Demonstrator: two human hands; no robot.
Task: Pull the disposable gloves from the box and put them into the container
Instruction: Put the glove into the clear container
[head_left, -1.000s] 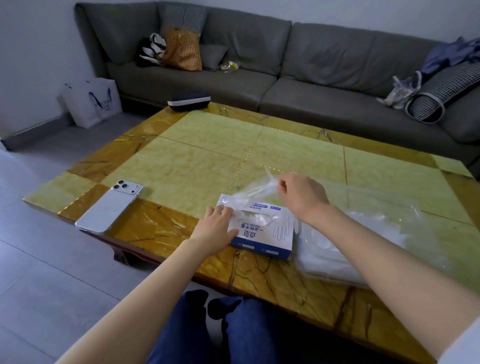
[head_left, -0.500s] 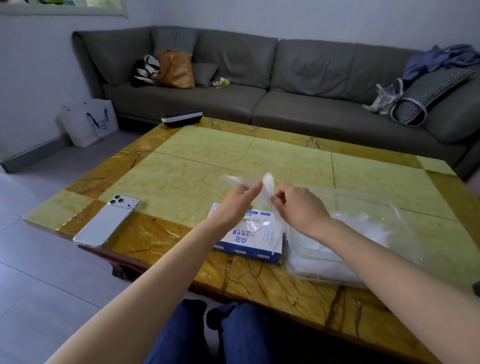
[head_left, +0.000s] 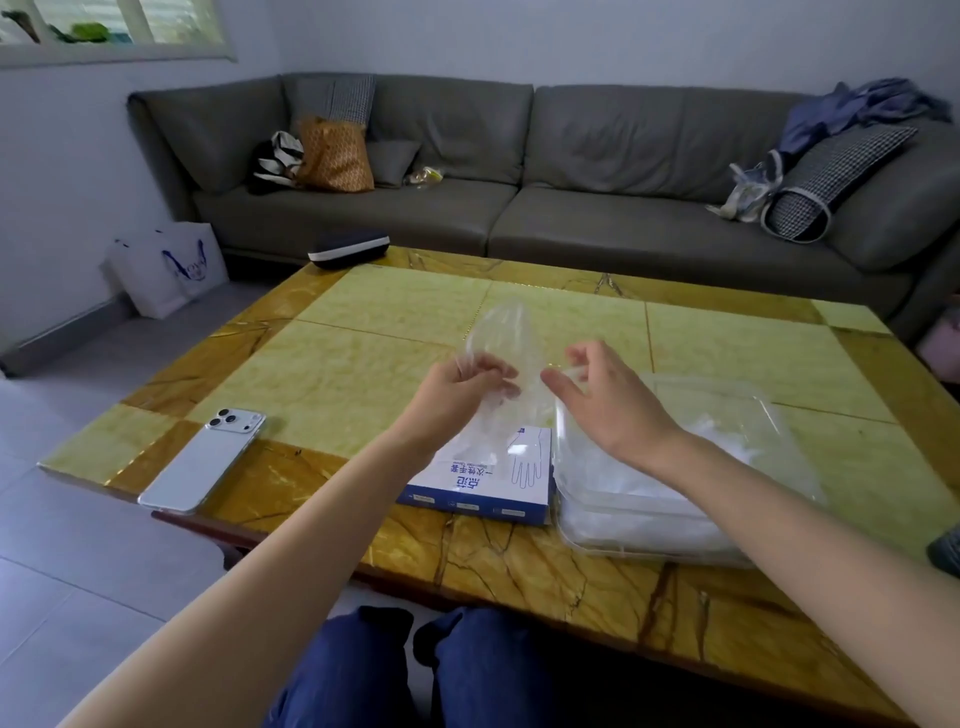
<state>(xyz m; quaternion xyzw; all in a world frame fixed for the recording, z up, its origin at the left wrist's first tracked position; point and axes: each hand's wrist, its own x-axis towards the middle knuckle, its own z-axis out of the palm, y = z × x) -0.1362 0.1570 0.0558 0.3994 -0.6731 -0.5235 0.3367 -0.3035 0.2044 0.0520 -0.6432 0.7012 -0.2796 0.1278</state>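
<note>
A clear glove (head_left: 501, 343) hangs above the box (head_left: 480, 480), pinched in my left hand (head_left: 462, 389). My right hand (head_left: 597, 400), at its 3 o'clock, is spread and empty. I should grip the cuff and lay it flat in the container (head_left: 675, 525).

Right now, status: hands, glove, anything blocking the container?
Left hand shut on glove, held above box. Right hand open beside it. Container right of box, path clear.

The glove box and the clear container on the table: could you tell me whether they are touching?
Cannot tell. In the head view the glove box and the clear container sit side by side with edges meeting, but no gap or contact shows plainly.
</note>
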